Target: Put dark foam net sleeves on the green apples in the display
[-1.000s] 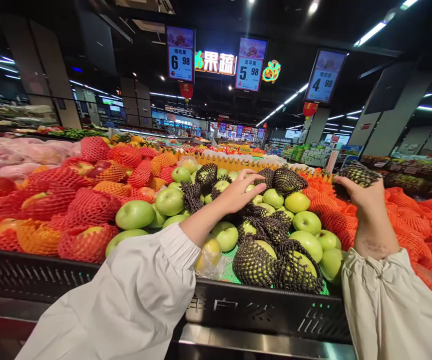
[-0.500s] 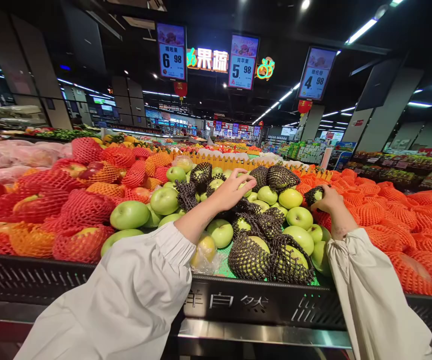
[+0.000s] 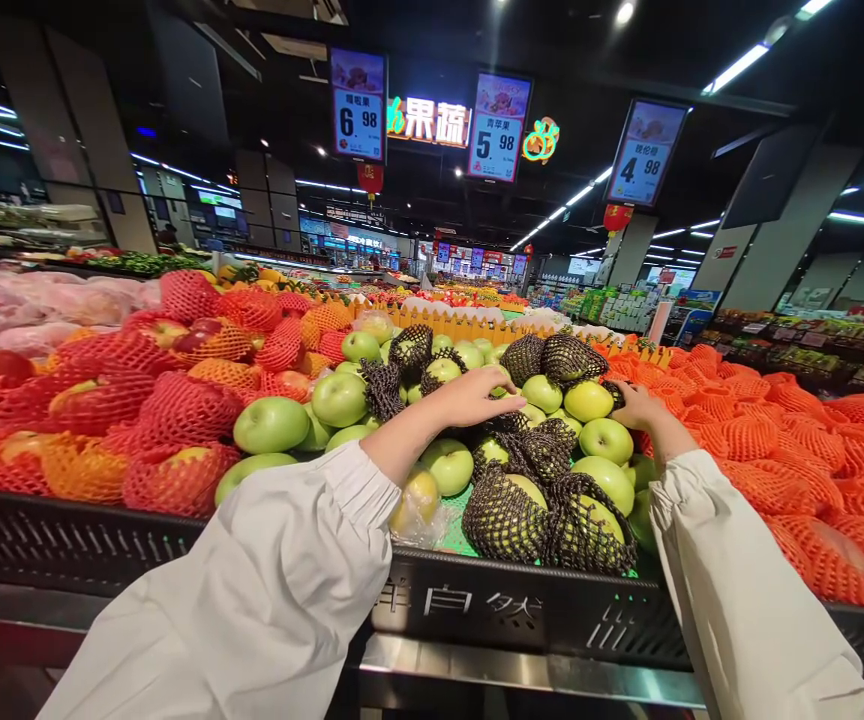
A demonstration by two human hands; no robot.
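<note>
Right grip (image 3: 639,407) on black-netted fruit (image 3: 613,394)

Blk tray (image 3: 567,622): grn apples (image 3: 606,442), some netted.

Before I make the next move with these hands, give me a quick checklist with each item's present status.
1. Both hands in view: ok; the left hand is over the green apples, the right hand at their right edge.
2. Right hand on the black-netted fruit: ok, fingers against it.
3. That fruit clear of its neighbours: cannot tell, the hand hides most of it.
4. Left hand free: ok, no fruit shows in its grip.
5. All green apples netted: not ok; several are bare, such as the green apple near the right hand.
6. Bagged fruit behind the black front panel: ok.
</note>
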